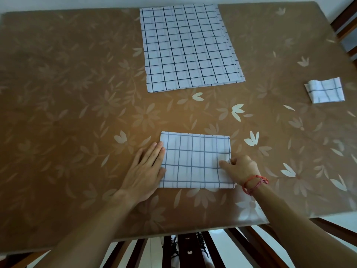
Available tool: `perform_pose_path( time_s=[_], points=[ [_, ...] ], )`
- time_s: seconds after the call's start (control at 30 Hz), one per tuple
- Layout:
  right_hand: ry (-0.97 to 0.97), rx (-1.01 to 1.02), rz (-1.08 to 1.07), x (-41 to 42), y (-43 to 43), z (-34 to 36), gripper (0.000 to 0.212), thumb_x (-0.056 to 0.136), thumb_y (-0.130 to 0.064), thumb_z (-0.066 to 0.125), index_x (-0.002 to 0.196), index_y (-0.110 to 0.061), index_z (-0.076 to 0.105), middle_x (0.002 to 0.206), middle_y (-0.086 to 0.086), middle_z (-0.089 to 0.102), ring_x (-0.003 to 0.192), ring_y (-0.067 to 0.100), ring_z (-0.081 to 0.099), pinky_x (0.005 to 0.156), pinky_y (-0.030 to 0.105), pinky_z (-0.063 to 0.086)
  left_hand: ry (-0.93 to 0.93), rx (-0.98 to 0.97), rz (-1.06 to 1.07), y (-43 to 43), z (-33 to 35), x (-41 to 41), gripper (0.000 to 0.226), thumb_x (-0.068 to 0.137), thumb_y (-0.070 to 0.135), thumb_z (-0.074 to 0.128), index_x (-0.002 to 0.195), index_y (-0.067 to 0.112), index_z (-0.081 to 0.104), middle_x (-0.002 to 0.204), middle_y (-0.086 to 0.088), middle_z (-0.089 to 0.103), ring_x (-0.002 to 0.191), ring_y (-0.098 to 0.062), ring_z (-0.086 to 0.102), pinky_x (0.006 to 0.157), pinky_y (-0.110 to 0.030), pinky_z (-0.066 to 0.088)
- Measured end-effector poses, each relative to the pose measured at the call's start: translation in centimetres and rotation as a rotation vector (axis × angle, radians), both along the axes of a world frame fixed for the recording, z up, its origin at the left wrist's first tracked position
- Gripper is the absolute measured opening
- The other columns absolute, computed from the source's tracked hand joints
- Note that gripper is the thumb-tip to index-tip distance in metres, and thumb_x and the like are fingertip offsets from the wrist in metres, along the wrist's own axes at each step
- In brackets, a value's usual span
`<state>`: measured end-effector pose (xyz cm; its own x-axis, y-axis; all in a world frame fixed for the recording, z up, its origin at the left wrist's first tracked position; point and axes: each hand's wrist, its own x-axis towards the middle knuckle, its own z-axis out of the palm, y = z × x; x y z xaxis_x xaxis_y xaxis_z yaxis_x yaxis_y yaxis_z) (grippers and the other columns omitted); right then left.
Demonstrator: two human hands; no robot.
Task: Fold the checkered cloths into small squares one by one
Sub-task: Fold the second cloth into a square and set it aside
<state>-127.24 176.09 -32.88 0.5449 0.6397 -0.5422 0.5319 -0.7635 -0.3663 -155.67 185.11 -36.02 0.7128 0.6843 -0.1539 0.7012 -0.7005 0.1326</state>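
Note:
A white cloth with dark grid lines (195,159) lies folded into a rectangle near the table's front edge. My left hand (146,169) rests flat with straight fingers on its left edge. My right hand (241,168), with a red string on the wrist, pinches the cloth's right edge between thumb and curled fingers. A stack of unfolded checkered cloths (187,47) lies flat at the far middle of the table. One small folded checkered square (325,90) sits at the right side.
The table (77,93) wears a brown cover with pale flower prints. A wooden chair back (193,248) stands below the front edge, and another chair (345,28) is at the far right corner.

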Motion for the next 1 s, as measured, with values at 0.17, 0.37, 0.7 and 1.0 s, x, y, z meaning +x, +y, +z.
perform_pose_path(
  time_s=[0.17,0.37,0.7,1.0],
  points=[
    [-0.045,-0.065,0.024,0.4,0.2,1.2,0.044,0.083,-0.048,0.060,0.058,-0.013,0.052,0.056,0.004,0.057,0.052,0.017,0.053,0.051,0.027,0.044,0.021,0.009,0.007,-0.1,-0.2,0.1,0.060,0.103,0.040,0.017,0.153,0.008,0.024,0.163,-0.005,0.015,0.151,-0.017,0.008,0.119,-0.043,0.008],
    [-0.398,0.324,0.204,-2.6,0.4,3.3,0.032,0.086,-0.043,0.058,0.108,-0.019,0.064,0.101,0.004,0.059,0.091,0.025,0.057,0.071,0.033,0.049,0.012,0.009,0.021,-0.2,-0.5,0.0,0.061,0.100,0.039,0.022,0.153,0.008,0.025,0.163,-0.005,0.015,0.151,-0.017,0.009,0.120,-0.044,0.011],
    [-0.390,0.328,0.731,-12.5,1.3,-4.3,0.068,0.098,-0.056,0.024,0.151,-0.013,0.027,0.158,0.022,0.014,0.147,0.034,0.010,0.117,0.052,0.017,0.004,-0.014,-0.026,0.4,-0.6,-0.3,0.061,0.102,0.040,0.023,0.153,0.007,0.024,0.164,-0.007,0.013,0.151,-0.019,0.006,0.119,-0.049,0.015],
    [-0.427,0.296,0.771,-12.3,1.3,-4.6,0.071,0.096,-0.058,0.027,0.151,-0.013,0.024,0.158,0.022,0.012,0.147,0.035,0.008,0.118,0.052,0.015,0.079,0.006,-0.062,3.8,-0.6,0.5,0.067,0.101,0.050,0.013,0.157,0.013,0.008,0.165,0.000,-0.004,0.150,-0.013,-0.010,0.121,-0.050,0.002]
  ],
)
